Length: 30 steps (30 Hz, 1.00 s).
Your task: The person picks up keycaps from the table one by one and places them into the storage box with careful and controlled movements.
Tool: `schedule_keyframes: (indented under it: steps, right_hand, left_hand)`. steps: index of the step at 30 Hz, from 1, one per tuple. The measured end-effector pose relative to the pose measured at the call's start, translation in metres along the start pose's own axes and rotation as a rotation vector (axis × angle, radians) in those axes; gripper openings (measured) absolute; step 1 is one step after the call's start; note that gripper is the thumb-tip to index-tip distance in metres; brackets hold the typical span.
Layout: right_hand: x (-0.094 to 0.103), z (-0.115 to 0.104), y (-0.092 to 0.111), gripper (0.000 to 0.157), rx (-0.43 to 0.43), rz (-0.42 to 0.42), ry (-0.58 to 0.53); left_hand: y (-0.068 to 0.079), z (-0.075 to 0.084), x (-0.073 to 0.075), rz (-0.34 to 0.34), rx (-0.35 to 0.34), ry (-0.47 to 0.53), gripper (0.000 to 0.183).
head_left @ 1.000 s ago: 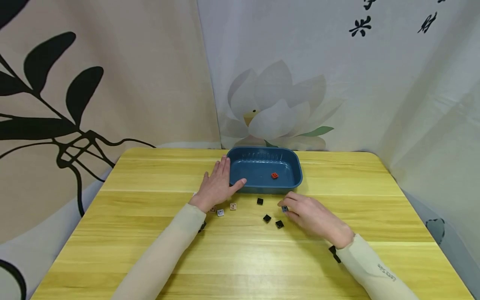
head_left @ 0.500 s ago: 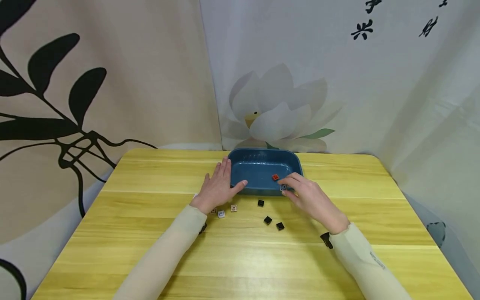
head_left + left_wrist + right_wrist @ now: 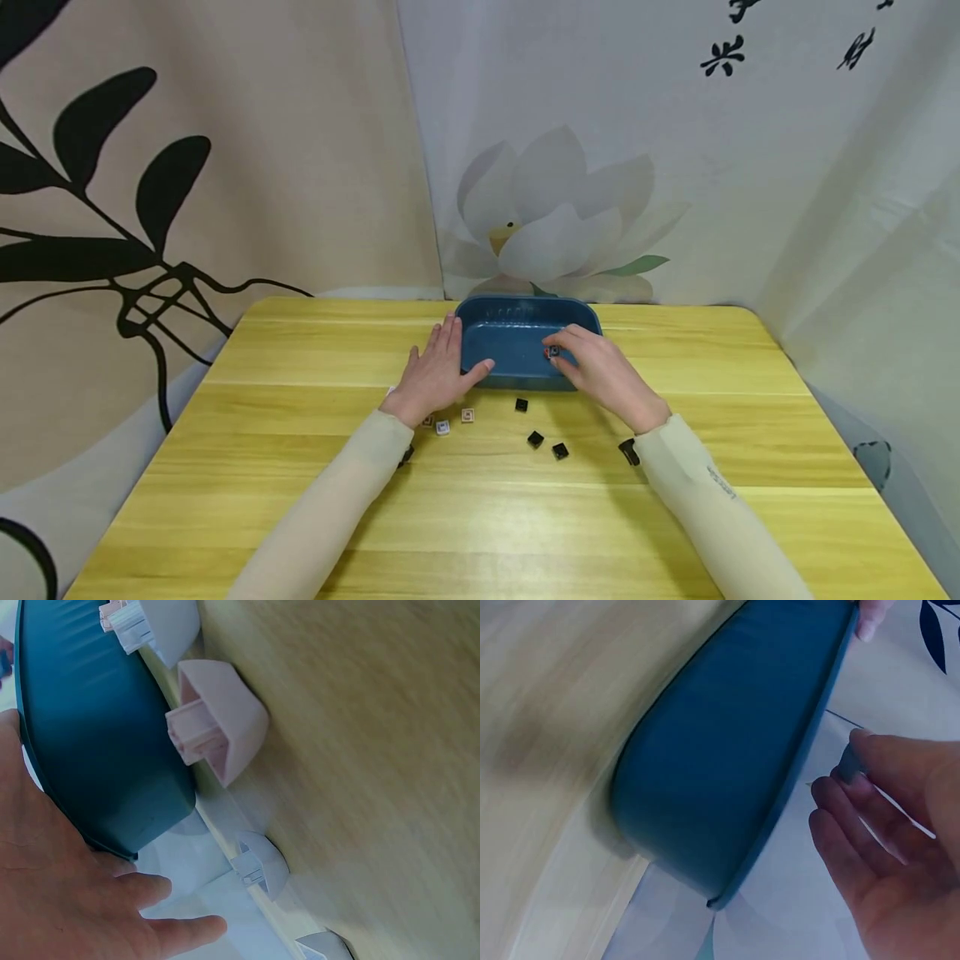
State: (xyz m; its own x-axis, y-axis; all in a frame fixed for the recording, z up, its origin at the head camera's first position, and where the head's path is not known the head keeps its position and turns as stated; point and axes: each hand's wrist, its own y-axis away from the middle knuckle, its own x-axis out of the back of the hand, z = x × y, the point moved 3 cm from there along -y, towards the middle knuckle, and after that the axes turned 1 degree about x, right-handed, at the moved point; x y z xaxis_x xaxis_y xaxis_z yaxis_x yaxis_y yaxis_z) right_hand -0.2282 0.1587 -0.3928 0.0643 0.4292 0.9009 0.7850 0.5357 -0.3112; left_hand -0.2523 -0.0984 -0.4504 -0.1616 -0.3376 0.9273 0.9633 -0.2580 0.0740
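Right hand (image 3: 606, 371) moved farther over blue tray (image 3: 498, 337), pinching small keycap (image 3: 848, 763); left hand (image 3: 432, 381) straight-fingered, touching tray.

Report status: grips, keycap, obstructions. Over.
Left grip straight-fingered at left rim of blue tray. Right grip pinches blue keycap above tray. Possibly in the way: red keycap in tray, partly hidden.

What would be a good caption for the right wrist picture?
A right hand pinches a small blue keycap over a blue tray.
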Motion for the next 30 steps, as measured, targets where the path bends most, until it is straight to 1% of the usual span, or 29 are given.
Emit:
schedule_keyframes:
  steps: [6, 16, 24, 30]
  right_hand:
    - [-0.010, 0.006, -0.016, 0.027, -0.031, -0.051, -0.005]
    - [-0.026, 0.017, -0.039, 0.027, -0.088, -0.190, 0.004]
    - [-0.037, 0.021, -0.051, 0.028, -0.122, -0.319, 0.053]
    - [-0.043, 0.024, -0.057, 0.026, -0.125, -0.368, 0.079]
  left_hand:
    - [-0.001, -0.001, 0.000, -0.006, 0.014, -0.003, 0.107]
    - [0.000, 0.002, 0.001, -0.003, 0.009, -0.028, 0.107]
    - [0.000, 0.002, 0.002, 0.011, -0.001, -0.025, 0.107]
    - [-0.001, 0.001, 0.001, 0.004, 0.004, -0.026, 0.108]
